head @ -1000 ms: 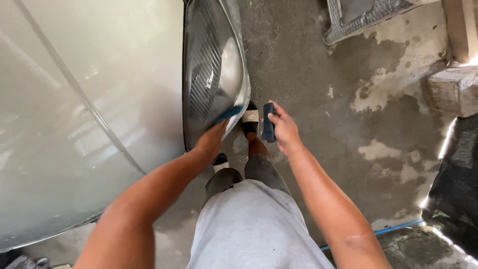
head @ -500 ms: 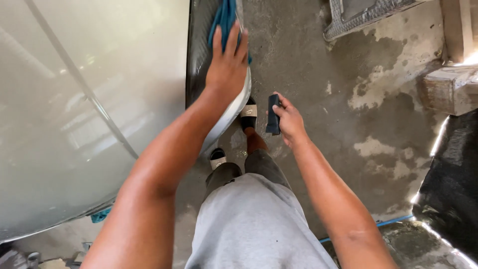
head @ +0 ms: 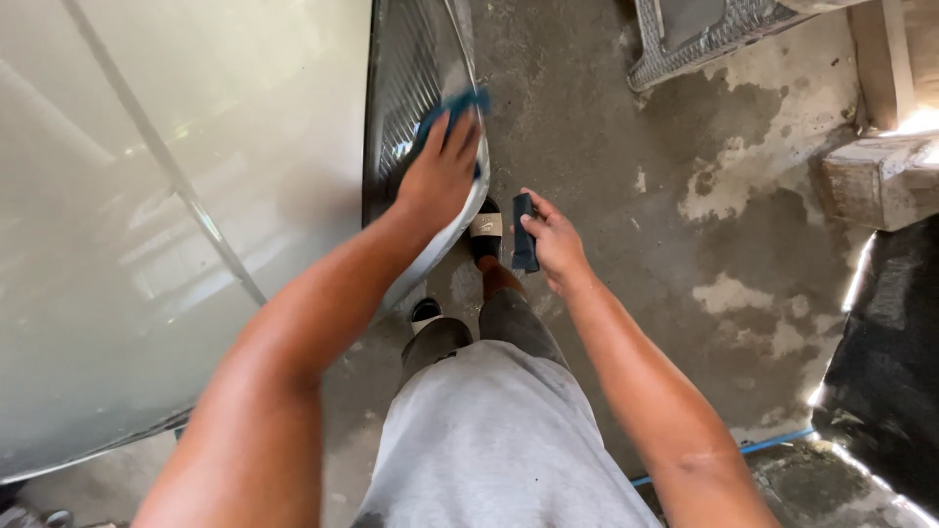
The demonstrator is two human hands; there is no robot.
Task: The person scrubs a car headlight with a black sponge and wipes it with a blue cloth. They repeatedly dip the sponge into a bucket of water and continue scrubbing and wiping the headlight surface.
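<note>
Blue cloth (head: pixel 452 110) is pinned flat under the left hand (head: pixel 440 176), fingers spread, palm pressing it onto the ribbed headlight lens (head: pixel 406 88) at the corner of the pale car body (head: pixel 176 225). Right hand (head: pixel 558 244) is closed around a small dark block (head: pixel 524 233), held upright out over the concrete floor (head: pixel 606 117), clear of the car. Can't tell what the block is from this angle, possibly a sanding or polishing pad.

Risks as I read them:
- Only a corner of the cloth shows past the fingertips. If it bunches or slides out, bare skin drags on the lens and smears it.
- Any grit caught in the cloth would scratch the plastic under that much palm pressure. The floor is dusty, patchy concrete, so grit is likely if the cloth touches down.
- The lens curves away to the edge by the sandalled foot (head: pixel 486 227). A hard stroke running off that edge could send the hand down along the trim.
- The block is gripped mostly by the fingers. If it drops, it lands near the feet and picks up dirt.
- Person leans over the car with weight through the left arm. A thin blue line (head: pixel 773 442) lies on the floor behind, a trip hazard on stepping back.
</note>
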